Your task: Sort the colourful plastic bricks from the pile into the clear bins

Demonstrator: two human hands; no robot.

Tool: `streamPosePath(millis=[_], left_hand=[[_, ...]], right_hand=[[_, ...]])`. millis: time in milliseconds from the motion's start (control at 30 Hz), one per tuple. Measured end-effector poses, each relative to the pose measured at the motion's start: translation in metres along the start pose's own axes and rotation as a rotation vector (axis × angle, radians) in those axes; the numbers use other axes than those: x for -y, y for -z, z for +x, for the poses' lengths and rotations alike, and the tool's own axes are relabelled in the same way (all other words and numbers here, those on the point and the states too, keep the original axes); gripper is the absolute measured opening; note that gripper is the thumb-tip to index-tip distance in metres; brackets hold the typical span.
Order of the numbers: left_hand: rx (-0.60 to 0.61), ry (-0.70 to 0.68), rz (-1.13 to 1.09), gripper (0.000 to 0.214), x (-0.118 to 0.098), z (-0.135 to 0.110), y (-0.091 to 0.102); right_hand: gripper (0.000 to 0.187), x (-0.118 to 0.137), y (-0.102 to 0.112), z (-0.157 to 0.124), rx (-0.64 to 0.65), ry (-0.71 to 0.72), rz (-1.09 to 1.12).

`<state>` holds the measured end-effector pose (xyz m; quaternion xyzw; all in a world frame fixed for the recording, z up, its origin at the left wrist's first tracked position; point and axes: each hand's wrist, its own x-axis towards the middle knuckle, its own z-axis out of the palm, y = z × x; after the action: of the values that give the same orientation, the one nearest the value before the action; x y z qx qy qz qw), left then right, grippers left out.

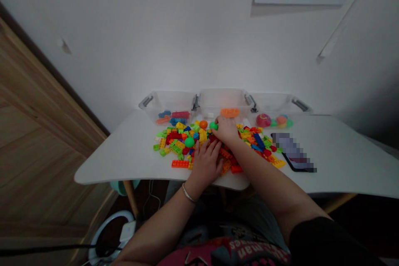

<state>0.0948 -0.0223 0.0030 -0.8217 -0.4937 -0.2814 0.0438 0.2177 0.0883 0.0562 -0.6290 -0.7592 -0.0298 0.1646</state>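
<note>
Green ball [213, 126] pinched in the right hand [226, 129] at frame centre; left hand [205, 165] lies open on plastic bricks [258, 143]. A loose pinch could drop the ball among them.

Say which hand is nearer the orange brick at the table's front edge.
Left. The left hand lies just right of the orange brick; the right hand is farther right and beyond it.

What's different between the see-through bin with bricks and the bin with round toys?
The bin with bricks sits at the left end of the row, and the bin with round toys at the right end. The first holds blue, red and orange plastic bricks; the second holds a pink round toy and smaller round toys. Both are clear plastic with grey handles.
</note>
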Motion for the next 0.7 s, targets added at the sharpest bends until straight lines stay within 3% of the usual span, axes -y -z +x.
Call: streamPosePath(millis=[167,500,700], left_hand=[[0.002,-0.001,-0.007,0.056,-0.001,0.000,0.001],[-0.012,-0.005,-0.009,0.055,-0.001,0.000,0.001],[-0.001,-0.004,-0.004,0.053,-0.002,-0.001,0.004]], right_hand=[[0.040,-0.002,-0.001,-0.001,-0.030,0.040,0.014],[0.039,-0.002,0.002,0.000,0.020,-0.004,0.034],[0.037,-0.006,0.013,-0.011,-0.148,0.101,0.301]])
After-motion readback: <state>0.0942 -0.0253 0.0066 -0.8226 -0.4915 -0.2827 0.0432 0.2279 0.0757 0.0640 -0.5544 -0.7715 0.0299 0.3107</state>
